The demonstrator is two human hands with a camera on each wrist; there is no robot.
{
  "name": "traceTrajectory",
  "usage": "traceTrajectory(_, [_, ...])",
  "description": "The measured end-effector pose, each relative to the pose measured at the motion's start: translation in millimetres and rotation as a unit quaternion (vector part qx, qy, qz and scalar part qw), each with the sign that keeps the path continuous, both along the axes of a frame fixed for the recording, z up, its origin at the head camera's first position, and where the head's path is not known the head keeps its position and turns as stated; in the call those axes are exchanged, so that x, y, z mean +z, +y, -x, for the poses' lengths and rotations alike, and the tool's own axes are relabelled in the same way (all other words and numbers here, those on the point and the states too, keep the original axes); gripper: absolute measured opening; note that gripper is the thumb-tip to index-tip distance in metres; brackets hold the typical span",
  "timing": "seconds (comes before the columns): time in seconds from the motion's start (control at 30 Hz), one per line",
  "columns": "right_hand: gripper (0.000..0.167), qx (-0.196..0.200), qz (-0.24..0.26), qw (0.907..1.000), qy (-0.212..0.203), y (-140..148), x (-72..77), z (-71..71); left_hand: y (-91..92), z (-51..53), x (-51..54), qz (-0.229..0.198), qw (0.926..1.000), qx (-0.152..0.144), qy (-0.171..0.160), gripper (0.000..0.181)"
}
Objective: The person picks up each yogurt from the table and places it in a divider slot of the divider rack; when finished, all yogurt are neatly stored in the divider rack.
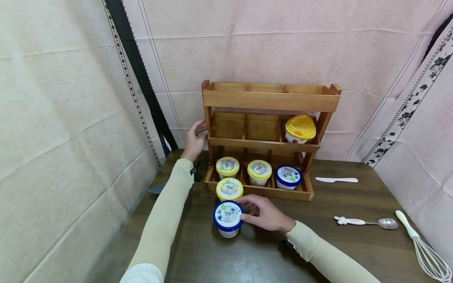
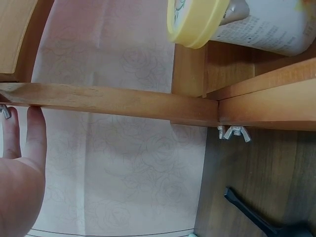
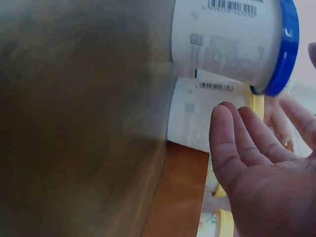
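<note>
On the table before the wooden rack [image 1: 262,192] stands a blue-lidded cup [image 1: 227,216], with a yellow-lidded cup [image 1: 229,189] just behind it. My right hand [image 1: 263,212] is at the right side of these two, fingers extended and holding nothing; in the right wrist view the hand [image 3: 271,173] is beside the blue-lidded cup [image 3: 227,39], and contact is unclear. My left hand [image 1: 195,140] is at the rack's left side. Its fingertips touch the upright post [image 2: 108,100] in the left wrist view, the fingers [image 2: 35,136] straight.
The bottom tier holds two yellow-lidded cups [image 1: 227,166] [image 1: 260,169] and a blue-lidded one [image 1: 288,176]. A yellow-lidded tub [image 1: 300,127] sits in the middle tier's right compartment. A white knife [image 1: 336,180], a spoon [image 1: 368,222] and a whisk [image 1: 424,249] lie at right.
</note>
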State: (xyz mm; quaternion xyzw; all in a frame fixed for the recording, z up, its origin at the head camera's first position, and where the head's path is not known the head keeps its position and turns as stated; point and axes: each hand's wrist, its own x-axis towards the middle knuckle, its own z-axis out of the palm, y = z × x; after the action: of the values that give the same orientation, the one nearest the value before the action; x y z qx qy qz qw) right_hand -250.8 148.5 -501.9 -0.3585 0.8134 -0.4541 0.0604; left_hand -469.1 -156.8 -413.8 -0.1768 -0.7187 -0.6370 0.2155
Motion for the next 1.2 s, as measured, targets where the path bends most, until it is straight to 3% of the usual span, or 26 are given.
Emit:
traceTrajectory(0.37, [0.069,0.05,-0.018,0.9982,-0.027,-12,-9.4,-4.4,1.6,2.9,-1.5,-0.007,1.0,-0.004,-0.002,0.047])
traceTrajectory(0.57, [0.067,0.065,-0.009,0.9972,-0.036,-15,-11.5,-3.8,1.4,0.9,1.0,-0.015,0.9998,-0.004,-0.01,0.047])
traceTrajectory(0.87, [0.065,0.062,0.001,0.9975,-0.035,-12,-10.1,-3.9,2.0,0.4,1.8,-0.017,0.9997,-0.006,-0.015,0.048])
traceTrajectory(1.2, [0.061,0.014,0.013,0.9995,-0.024,0,13.5,-8.0,1.8,-0.6,0.6,-0.014,0.9999,-0.006,-0.001,0.047])
